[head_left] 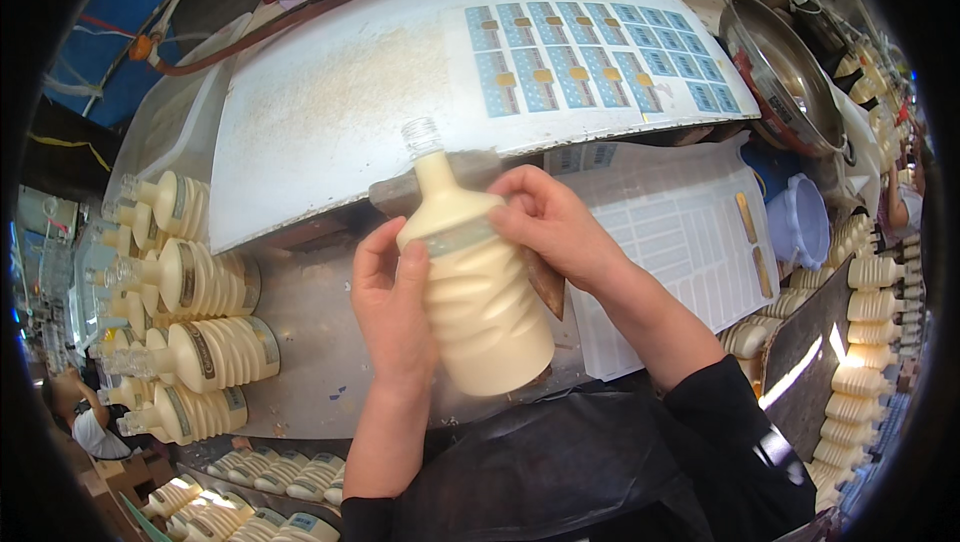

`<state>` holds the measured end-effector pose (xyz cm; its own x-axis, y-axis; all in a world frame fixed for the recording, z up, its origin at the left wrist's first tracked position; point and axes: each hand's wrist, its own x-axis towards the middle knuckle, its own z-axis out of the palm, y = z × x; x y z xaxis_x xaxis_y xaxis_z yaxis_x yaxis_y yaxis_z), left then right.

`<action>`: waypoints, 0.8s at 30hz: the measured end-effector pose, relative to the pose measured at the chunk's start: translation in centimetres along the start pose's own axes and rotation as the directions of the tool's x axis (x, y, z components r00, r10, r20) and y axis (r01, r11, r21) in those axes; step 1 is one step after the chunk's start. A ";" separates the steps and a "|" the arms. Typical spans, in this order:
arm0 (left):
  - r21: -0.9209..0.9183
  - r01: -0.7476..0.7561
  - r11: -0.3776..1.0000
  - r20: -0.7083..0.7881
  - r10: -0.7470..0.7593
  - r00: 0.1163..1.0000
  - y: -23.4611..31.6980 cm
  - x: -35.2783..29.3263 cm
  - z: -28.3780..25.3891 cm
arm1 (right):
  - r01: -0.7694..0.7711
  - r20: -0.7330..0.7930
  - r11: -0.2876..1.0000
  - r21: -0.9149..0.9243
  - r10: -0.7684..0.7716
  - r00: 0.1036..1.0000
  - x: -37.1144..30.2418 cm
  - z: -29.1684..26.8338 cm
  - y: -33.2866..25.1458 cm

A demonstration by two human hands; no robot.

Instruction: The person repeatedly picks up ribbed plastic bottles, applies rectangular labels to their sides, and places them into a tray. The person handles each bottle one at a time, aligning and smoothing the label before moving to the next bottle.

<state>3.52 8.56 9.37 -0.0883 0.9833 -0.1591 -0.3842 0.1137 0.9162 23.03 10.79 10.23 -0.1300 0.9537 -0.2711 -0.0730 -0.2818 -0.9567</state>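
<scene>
A cream-coloured ribbed bottle [488,327] with a clear threaded neck leans away from me, its neck toward the white board. Around its shoulder runs a greenish, see-through label strip [462,236]. My left hand [390,287] grips the bottle's left side, thumb against the strip's left end. On the other side, my right hand [550,217] is closed at the shoulder, its thumb and fingers pressing the strip's right end. A brown pointed piece [545,287] shows partly behind the bottle, below my right hand.
Blue-and-white labels [540,62] lie in rows on the white board [330,92]. Right of the bottle is a translucent label sheet [660,252], with a lilac bucket [798,222] and a metal basin [785,72] beyond. Labelled bottles [215,354] lie stacked at left; more line the right.
</scene>
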 end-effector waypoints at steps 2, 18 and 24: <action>0.033 -0.017 0.999 0.027 0.016 1.000 0.2 -0.3 -0.2 | -0.018 0.050 0.997 0.074 0.015 0.999 0.0 -0.4 -0.3; 0.071 -0.019 0.997 0.278 -0.001 0.961 -2.0 -1.4 -0.8 | 0.079 0.078 0.996 -0.032 -0.076 0.994 -2.3 -0.4 -1.0; 0.015 -0.002 1.000 0.255 -0.002 0.967 -1.7 -1.7 -0.7 | 0.058 0.082 0.998 -0.018 -0.057 0.995 -2.0 -0.4 -0.9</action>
<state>3.66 6.57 7.78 0.1492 0.9869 -0.0620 -0.3699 0.1139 0.9221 23.75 9.15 11.59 -0.2063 0.9564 -0.2069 -0.0622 -0.2238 -0.9726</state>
